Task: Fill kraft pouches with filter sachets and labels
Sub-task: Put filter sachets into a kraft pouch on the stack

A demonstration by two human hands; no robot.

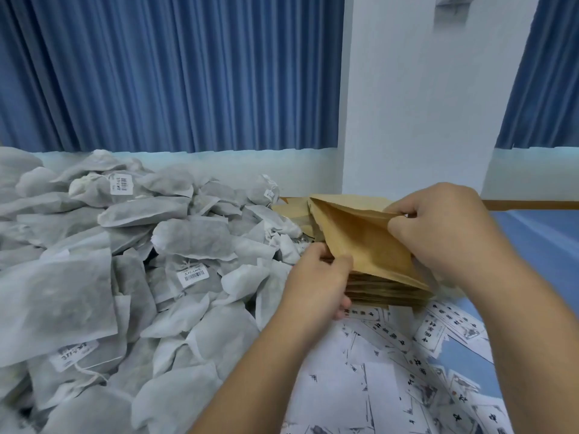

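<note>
The curtain is deep blue with vertical pleat stripes; the wall is pale bluish white. Sachets are mottled grey-white, their tags white with black barcodes. The pouch and stack are tan kraft brown. Labels are white with black characters and grey drawings. The bench is blue.
</note>
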